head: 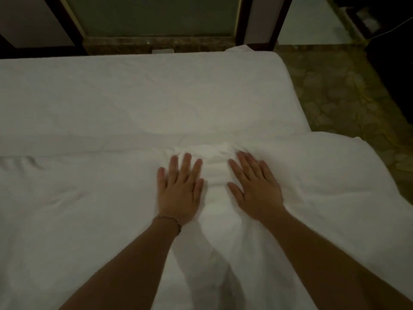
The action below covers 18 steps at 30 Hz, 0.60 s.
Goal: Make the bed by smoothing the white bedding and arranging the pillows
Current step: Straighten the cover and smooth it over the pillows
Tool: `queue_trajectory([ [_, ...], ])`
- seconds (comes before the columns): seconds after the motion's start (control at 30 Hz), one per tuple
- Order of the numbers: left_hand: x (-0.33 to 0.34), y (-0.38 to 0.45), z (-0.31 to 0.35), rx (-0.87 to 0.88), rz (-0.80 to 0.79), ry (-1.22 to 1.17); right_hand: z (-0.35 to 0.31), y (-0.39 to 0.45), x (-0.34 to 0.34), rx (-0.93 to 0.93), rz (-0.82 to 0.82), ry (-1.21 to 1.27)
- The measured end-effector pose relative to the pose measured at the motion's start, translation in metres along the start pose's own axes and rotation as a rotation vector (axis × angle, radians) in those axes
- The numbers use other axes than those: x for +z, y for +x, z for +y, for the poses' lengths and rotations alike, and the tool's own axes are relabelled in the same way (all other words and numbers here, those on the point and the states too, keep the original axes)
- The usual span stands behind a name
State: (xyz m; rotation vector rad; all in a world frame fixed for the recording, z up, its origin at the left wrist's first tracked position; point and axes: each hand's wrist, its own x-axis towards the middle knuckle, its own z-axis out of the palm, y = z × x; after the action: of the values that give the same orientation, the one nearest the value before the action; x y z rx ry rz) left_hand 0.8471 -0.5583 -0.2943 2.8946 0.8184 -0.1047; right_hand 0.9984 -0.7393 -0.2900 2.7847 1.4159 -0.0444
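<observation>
A thick white duvet [89,220] covers the near half of the bed, its folded far edge running across the middle. Beyond it lies the flat white sheet [145,92] of the mattress. My left hand [178,191] presses flat on the duvet near the fold, fingers straight, a thin bracelet at the wrist. My right hand [254,189] lies flat beside it, fingers spread. Between the two hands the fabric bunches into small wrinkles [215,171]. No pillow is in view.
A dark wooden frame with a greenish panel [156,16] stands behind the bed's far edge. Patterned floor [348,92] shows to the right of the bed. A dark piece of furniture with a white cable [393,30] is at the top right.
</observation>
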Motion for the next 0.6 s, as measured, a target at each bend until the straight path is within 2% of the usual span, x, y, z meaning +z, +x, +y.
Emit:
queue_trajectory([
  [0.2, 0.015, 0.006, -0.002, -0.074, 0.028, 0.009, 0.096, -0.008, 0.012, 0.195, -0.06, -0.023],
  [0.3, 0.01, 0.015, 0.031, -0.114, -0.016, -0.102, 0.089, -0.001, 0.009, 0.236, -0.064, -0.005],
  [0.4, 0.01, 0.015, 0.085, -0.04, -0.024, -0.186, 0.064, -0.003, -0.004, 0.218, 0.015, 0.049],
  [0.5, 0.02, 0.005, 0.114, -0.027, -0.019, -0.167, 0.067, -0.03, 0.001, 0.099, -0.01, 0.012],
  [0.6, 0.027, -0.007, 0.109, 0.001, -0.031, -0.104, 0.087, -0.048, 0.011, 0.146, -0.043, 0.059],
])
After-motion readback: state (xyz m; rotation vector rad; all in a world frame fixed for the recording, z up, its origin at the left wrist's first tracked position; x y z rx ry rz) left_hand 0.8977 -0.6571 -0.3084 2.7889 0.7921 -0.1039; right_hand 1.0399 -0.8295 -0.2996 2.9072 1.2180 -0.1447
